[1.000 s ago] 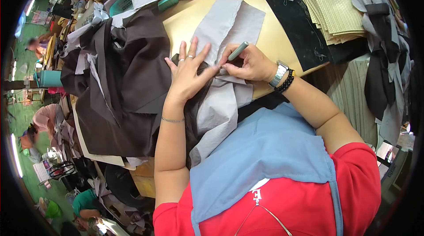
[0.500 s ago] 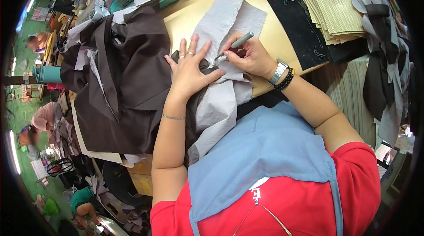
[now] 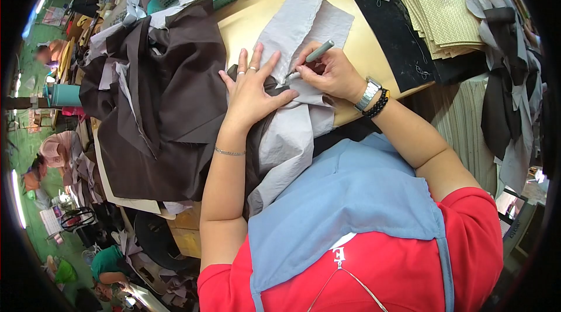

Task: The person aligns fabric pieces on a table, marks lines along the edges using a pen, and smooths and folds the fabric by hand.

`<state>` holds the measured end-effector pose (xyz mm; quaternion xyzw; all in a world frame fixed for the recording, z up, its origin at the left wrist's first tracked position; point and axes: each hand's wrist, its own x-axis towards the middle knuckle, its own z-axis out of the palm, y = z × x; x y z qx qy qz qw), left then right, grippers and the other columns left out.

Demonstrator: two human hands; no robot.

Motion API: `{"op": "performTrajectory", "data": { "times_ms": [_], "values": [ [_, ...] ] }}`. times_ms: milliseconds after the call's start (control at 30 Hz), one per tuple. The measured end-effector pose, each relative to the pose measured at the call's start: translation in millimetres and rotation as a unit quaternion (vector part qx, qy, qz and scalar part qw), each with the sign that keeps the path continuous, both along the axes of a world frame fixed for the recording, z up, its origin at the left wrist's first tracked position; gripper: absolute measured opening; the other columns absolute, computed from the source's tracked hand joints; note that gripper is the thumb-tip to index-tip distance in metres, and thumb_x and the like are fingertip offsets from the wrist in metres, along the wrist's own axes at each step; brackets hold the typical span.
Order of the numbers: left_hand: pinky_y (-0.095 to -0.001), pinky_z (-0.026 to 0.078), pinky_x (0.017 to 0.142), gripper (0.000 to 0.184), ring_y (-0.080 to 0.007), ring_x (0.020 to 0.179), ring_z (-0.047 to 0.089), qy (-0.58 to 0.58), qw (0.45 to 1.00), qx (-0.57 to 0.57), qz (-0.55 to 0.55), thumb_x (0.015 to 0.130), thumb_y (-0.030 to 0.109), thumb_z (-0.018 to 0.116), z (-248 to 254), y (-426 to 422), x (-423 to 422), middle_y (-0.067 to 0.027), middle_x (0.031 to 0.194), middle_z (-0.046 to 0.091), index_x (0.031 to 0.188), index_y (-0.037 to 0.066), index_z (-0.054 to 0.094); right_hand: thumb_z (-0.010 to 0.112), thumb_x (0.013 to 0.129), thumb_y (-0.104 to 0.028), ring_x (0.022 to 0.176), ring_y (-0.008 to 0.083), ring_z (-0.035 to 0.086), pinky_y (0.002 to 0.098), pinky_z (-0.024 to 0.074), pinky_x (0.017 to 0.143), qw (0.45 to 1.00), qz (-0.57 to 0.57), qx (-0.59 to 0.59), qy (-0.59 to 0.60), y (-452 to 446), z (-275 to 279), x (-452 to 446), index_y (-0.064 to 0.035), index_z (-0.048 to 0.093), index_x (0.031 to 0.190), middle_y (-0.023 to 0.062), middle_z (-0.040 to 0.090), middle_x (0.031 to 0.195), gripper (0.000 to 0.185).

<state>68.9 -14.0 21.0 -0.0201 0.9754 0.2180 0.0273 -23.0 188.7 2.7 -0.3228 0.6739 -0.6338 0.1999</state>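
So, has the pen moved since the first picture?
Yes: its top end has shifted slightly away from the person and rightward, judged against the unmoved yellow textured sheets.

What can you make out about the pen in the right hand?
The pen has a grey-green barrel, smooth and apparently plastic, with no lettering that can be made out. It is held at a slant between the thumb and fingers of the right hand, which hide part of it. The upper end sticks out towards the view's upper right; the lower end points down-left at the light grey cloth. Whether the tip touches it is too small to tell.
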Motion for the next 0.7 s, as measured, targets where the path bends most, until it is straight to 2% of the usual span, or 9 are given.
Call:
{"op": "performTrajectory", "data": {
  "times_ms": [267,367,467,567,700],
  "values": [
    [-0.0767,0.002,0.11,0.093,-0.038,0.153,0.013,0.001,1.0,-0.002,-0.001,0.066,0.064,0.077,0.7,0.5,0.3,-0.0113,0.164,0.026,0.147,0.025,0.052,0.066,0.093,-0.004,0.089,0.008,0.064,0.0245,0.0526,0.079,0.998,0.031,-0.044,-0.043,-2.5,-4.8,-4.6,-0.002,0.061,0.101,0.0031,0.068,0.094,0.01],
    [-0.0768,0.002,0.11,0.093,-0.038,0.153,0.013,-0.001,1.0,-0.005,0.0,0.066,0.064,0.077,0.3,1.0,-0.1,-0.0112,0.164,0.026,0.147,0.025,0.052,0.064,0.095,-0.006,0.093,0.0095,0.065,0.0261,0.0522,0.083,0.997,0.045,-0.023,-0.057,-1.3,-3.3,-7.6,-0.0023,0.06,0.102,0.0039,0.069,0.097,0.009],
    [-0.0768,0.002,0.11,0.093,-0.0378,0.153,0.013,-0.004,1.0,-0.006,0.0,0.066,0.064,0.077,1.3,1.2,-0.6,-0.0111,0.164,0.026,0.147,0.025,0.051,0.065,0.094,-0.006,0.086,0.0079,0.065,0.024,0.0531,0.077,0.994,0.037,-0.057,-0.091,-4.8,-5.8,-8.2,-0.0016,0.062,0.098,0.0019,0.066,0.092,0.006],
    [-0.0769,0.002,0.11,0.093,-0.0377,0.153,0.013,-0.007,1.0,-0.007,0.0,0.067,0.064,0.077,1.5,1.0,-0.4,-0.011,0.164,0.026,0.148,0.026,0.051,0.065,0.097,-0.009,0.091,0.0077,0.064,0.024,0.0523,0.081,0.989,0.068,-0.038,-0.129,-1.9,-2.9,-13.2,-0.0038,0.058,0.104,0.0035,0.068,0.098,0.011],
    [-0.0773,0.002,0.11,0.093,-0.0377,0.153,0.013,-0.007,1.0,-0.011,-0.001,0.067,0.065,0.076,1.6,1.0,-0.5,-0.0111,0.164,0.026,0.148,0.026,0.05,0.065,0.097,-0.01,0.091,0.0072,0.065,0.023,0.0527,0.08,0.989,0.062,-0.034,-0.127,-1.5,-2.9,-13.5,-0.0045,0.058,0.103,0.0036,0.069,0.1,0.011]
  ]
}}
